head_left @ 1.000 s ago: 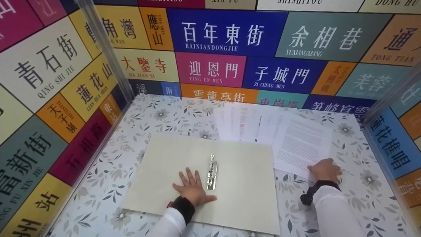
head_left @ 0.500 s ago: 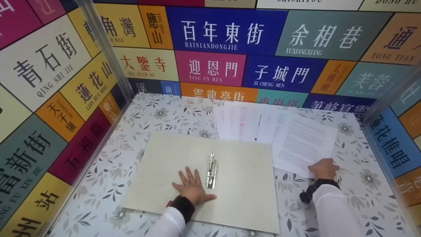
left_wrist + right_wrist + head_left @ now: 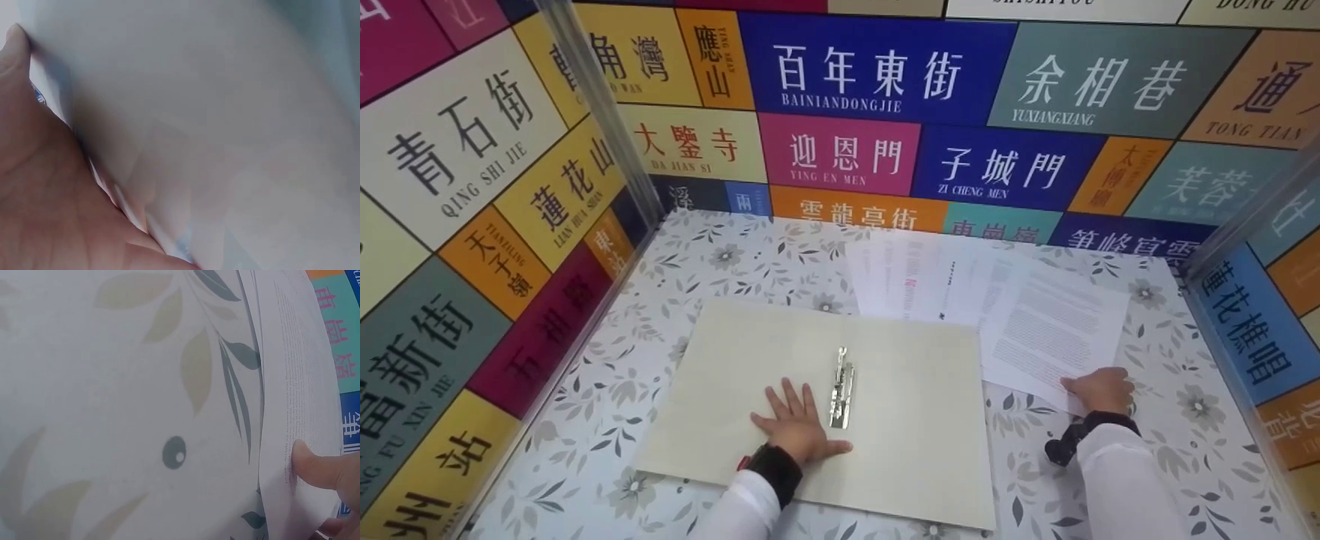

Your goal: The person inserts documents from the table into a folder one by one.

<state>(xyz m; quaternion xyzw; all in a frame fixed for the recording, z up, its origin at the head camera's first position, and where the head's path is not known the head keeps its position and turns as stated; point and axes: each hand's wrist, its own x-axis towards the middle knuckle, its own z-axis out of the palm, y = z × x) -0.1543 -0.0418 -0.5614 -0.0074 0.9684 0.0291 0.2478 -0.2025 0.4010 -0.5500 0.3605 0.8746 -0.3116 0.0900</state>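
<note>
A cream file folder (image 3: 915,420) lies spread flat on the table, with a silver metal clip (image 3: 841,390) standing near its middle. My left hand (image 3: 796,427) rests on the folder's left half, fingers spread wide and thumb pointing right, just below the clip. In the left wrist view, a pale blurred surface fills most of the picture beside the palm (image 3: 50,185). To the right of the folder, my right hand (image 3: 1101,391) pinches the lower right corner of a printed sheet of paper (image 3: 1042,330). The right wrist view has the thumb (image 3: 315,469) on top of the sheet's print.
Several more printed papers (image 3: 915,277) fan out behind the folder, partly overlapped by the held sheet. The table (image 3: 1170,450) has a leaf and flower pattern. Panels with street names stand on the left, at the back (image 3: 877,67) and on the right.
My right hand has shifted slightly toward me, still holding the sheet's corner. The sheet's right edge sits a little farther right than a second ago. The left hand and folder stay put.
</note>
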